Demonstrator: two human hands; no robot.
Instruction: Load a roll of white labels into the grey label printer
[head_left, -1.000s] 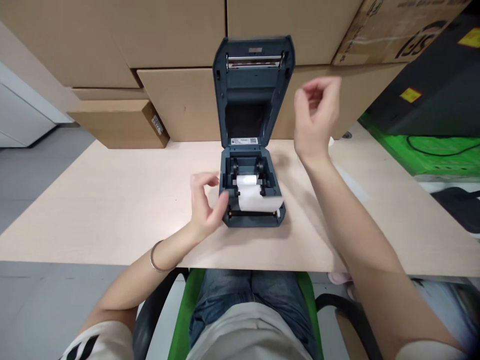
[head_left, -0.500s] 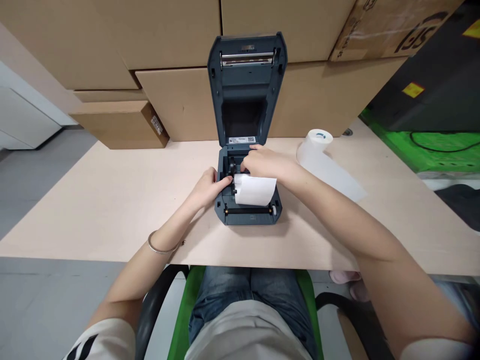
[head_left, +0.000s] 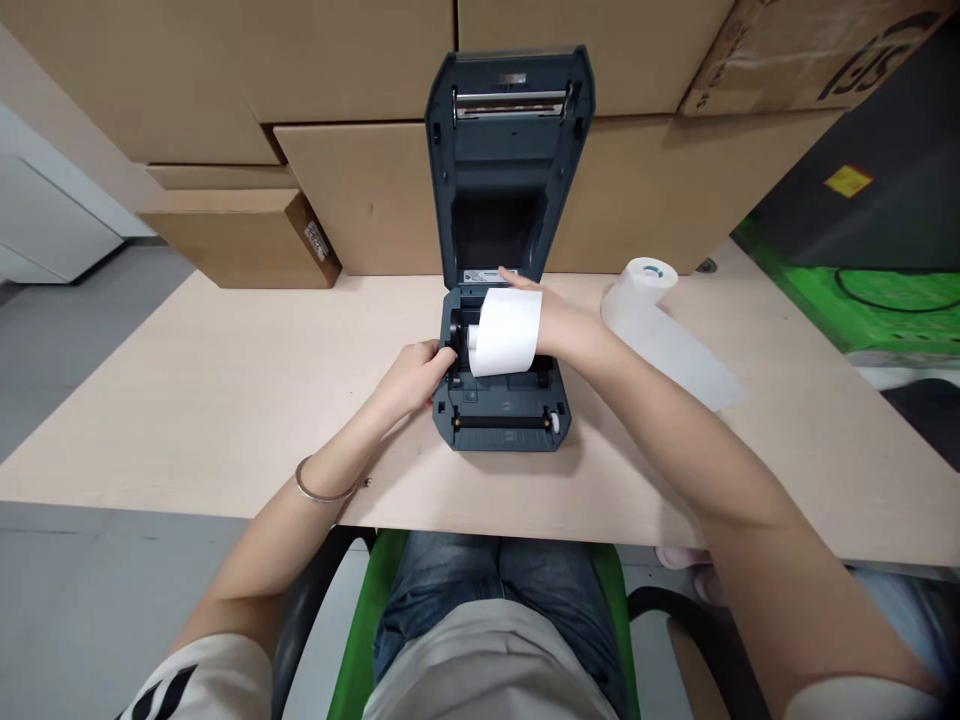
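A dark grey label printer (head_left: 501, 437) stands on the table with its lid (head_left: 499, 160) raised. My left hand (head_left: 420, 375) grips the left side of the printer body, thumb on the inner edge. My right hand (head_left: 551, 310) is at the paper roll (head_left: 508, 335) over the printer's bay; the roll's loose white end hides most of the fingers, and one finger stretches toward the hinge. The roll sits slightly tilted above the bay, its left end beside the black holder. A second white roll (head_left: 651, 275), with a strip unrolled, rests on the table to the right.
Large cardboard boxes (head_left: 360, 200) line the back of the table (head_left: 225, 400). A smaller flat box (head_left: 240, 235) stands at the back left. On the right are a green surface (head_left: 877, 300) with a black cable and a dark cabinet (head_left: 885, 210).
The paper roll has been lifted up and back, and its loose end has swung upward over my right hand, uncovering the front of the bay. My left hand stays on the printer's side.
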